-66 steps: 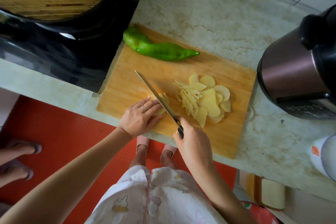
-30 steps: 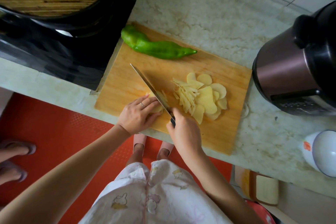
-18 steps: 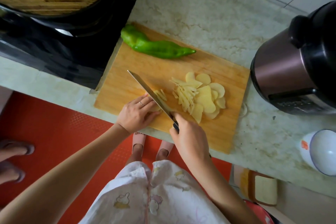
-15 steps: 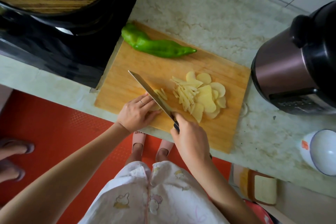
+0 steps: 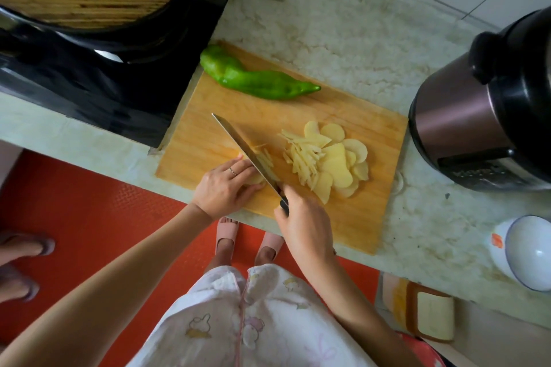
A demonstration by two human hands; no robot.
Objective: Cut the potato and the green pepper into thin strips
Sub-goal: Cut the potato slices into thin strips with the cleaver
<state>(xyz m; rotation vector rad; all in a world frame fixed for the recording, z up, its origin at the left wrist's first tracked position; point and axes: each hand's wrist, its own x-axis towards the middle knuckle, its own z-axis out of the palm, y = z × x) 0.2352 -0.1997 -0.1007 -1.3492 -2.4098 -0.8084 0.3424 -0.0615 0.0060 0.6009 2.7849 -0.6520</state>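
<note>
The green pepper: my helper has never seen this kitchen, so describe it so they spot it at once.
Find the wooden cutting board on the pale counter beside the black stove. The green pepper lies along its far edge, by the stove-side corner. It is the only green thing there: long, glossy, whole and pointed, unlike the pale potato slices nearer the person.
</note>
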